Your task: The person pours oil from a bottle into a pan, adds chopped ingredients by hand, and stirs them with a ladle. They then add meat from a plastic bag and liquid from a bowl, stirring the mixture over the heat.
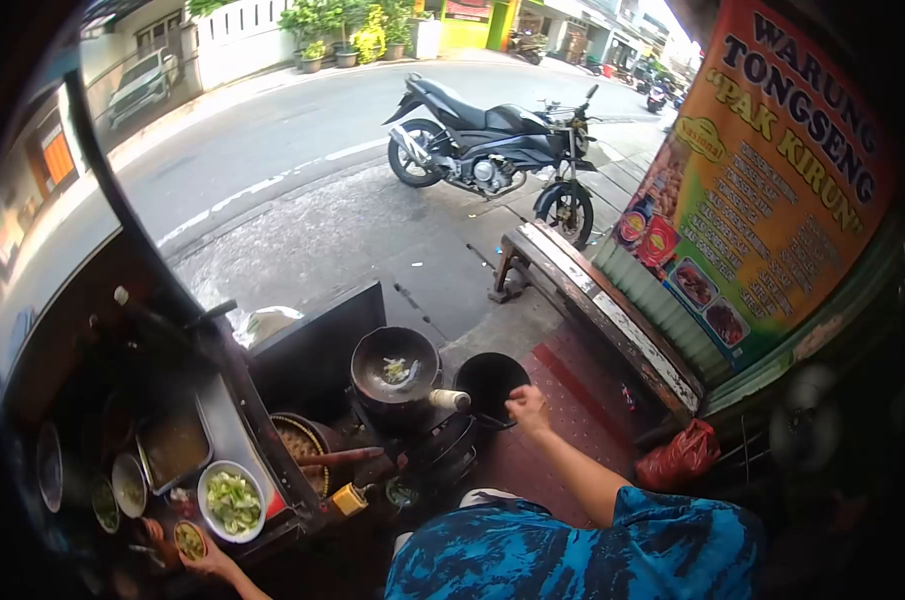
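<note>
At the lower left, my left hand [206, 562] is closed around the side of a small round bowl [189, 541] with greenish-yellow contents. Right beside it stands a white bowl of chopped green vegetables [234, 502]. My right hand [528, 408] is lifted at the right rim of a black bucket [487, 385], fingers curled together; whatever they may hold is too small to tell. Between the hands a dark wok [395, 350] sits on a stove, with some pale and yellowish pieces [397, 374] in it. Its pale wrapped handle [450, 400] points toward the bucket.
On the counter are a metal tray [175, 445] and several small bowls. A basket [297, 440] with a wooden handle [342, 456] across it and a yellow box [349, 499] lie by the stove. Beyond stand a bench [602, 310], a red bag [678, 455] and a parked motorcycle [492, 150].
</note>
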Motion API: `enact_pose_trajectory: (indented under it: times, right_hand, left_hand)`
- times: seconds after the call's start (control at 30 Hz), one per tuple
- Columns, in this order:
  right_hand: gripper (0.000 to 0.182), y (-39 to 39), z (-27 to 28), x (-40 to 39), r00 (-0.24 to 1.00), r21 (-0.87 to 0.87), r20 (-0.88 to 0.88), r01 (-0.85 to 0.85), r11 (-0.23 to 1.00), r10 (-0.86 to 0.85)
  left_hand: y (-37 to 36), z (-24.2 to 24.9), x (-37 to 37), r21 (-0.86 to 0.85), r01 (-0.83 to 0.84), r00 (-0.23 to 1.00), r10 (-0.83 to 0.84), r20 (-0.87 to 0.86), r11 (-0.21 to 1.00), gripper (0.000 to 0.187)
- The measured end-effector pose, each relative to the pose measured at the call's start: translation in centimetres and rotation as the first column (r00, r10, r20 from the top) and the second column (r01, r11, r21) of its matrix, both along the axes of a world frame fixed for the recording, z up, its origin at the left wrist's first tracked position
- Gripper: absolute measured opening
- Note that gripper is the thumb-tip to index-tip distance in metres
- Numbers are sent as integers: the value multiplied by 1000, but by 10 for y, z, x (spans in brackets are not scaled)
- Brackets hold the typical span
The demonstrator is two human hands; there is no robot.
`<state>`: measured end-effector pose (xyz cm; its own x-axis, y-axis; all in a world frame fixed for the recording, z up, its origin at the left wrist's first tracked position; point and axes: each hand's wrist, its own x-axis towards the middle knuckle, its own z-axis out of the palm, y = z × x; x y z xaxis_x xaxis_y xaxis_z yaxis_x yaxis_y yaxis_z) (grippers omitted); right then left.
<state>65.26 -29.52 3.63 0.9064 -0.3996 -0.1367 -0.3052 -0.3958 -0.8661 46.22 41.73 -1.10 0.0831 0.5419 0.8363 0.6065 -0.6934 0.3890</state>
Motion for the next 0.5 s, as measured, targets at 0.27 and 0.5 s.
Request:
enact_pose_trajectory:
  times: [0.27,0.5]
  right_hand:
    - [25,-36,-105,-139,807,-224,-574,6,975,-137]
    - [28,-88,-154,-135,707,-211,-687,26,977,-167]
  left_hand:
    - [-26,15,-18,-291,76,978,-128,-162,954,105]
    - [-117,15,-50,-189,-247,966,256,24,950,94]
